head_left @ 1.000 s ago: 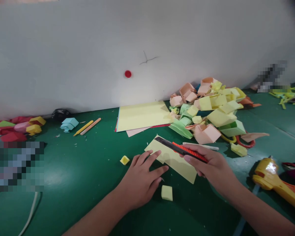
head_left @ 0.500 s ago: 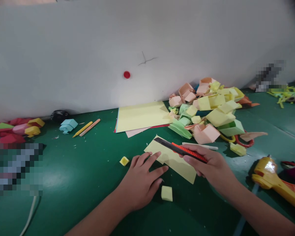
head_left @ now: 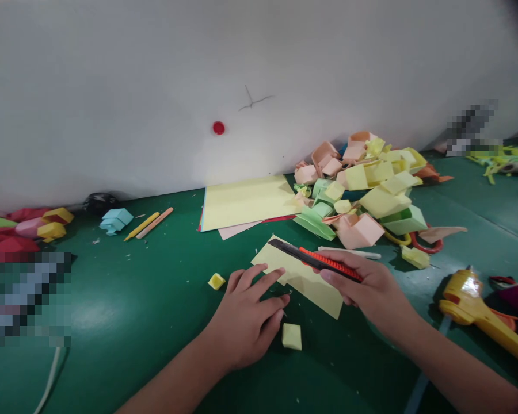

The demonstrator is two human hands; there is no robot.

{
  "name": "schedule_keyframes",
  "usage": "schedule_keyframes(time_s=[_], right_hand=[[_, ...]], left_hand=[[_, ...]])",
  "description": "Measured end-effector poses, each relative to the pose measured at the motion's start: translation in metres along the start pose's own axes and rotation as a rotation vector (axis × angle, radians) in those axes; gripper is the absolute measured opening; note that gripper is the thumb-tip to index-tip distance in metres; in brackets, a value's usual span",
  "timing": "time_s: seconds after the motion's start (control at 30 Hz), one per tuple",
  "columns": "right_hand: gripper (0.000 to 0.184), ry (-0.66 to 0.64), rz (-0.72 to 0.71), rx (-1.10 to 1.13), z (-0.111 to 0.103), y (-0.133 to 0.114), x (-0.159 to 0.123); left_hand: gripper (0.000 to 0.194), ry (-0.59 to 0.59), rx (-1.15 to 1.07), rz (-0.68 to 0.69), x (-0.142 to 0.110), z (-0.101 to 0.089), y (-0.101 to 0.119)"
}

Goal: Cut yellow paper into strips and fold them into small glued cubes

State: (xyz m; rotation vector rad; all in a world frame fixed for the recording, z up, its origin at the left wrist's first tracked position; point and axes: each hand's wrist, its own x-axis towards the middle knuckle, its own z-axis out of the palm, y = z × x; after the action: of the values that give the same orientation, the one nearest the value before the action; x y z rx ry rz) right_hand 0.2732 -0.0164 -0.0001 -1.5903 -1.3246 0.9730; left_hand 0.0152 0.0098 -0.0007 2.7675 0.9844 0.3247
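A strip of pale yellow paper [head_left: 311, 284] lies on the green table [head_left: 133, 322]. My left hand [head_left: 246, 316] rests flat on the strip's near left end, fingers spread. My right hand [head_left: 366, 287] grips an orange utility knife [head_left: 317, 260], its dark blade laid across the strip toward the far left. A small folded yellow cube [head_left: 292, 336] sits just right of my left hand. Another tiny yellow piece [head_left: 216, 281] lies to the left.
A heap of folded paper boxes [head_left: 362, 195] in yellow, pink and green lies at the back right, beside a stack of paper sheets [head_left: 248, 201]. A yellow glue gun [head_left: 479, 310] is at the right. Two sticks [head_left: 151, 224], a blue folded piece [head_left: 114, 220] and red paper shapes [head_left: 21, 227] sit at the left.
Both hands stay in place on the strip and knife. The view has shifted slightly, nothing else moved.
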Motion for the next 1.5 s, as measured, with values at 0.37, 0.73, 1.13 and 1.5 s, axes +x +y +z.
schedule_keyframes(time_s=[0.37,0.73,1.13,1.5], right_hand=[[0.05,-0.004,0.009,-0.031,0.001,0.0,0.0],[0.043,0.051,-0.039,-0.104,-0.009,-0.011,0.001],[0.033,0.185,-0.1,-0.298,-0.02,-0.012,0.005],[0.032,0.183,-0.132,-0.345,-0.021,-0.013,0.004]], left_hand=[[0.041,-0.023,0.103,0.004,0.006,0.0,0.004],[0.041,0.006,0.067,0.023,0.004,0.004,0.001],[0.044,-0.021,0.038,-0.006,0.005,0.001,0.001],[0.039,-0.086,-0.009,-0.012,0.011,0.0,-0.001]])
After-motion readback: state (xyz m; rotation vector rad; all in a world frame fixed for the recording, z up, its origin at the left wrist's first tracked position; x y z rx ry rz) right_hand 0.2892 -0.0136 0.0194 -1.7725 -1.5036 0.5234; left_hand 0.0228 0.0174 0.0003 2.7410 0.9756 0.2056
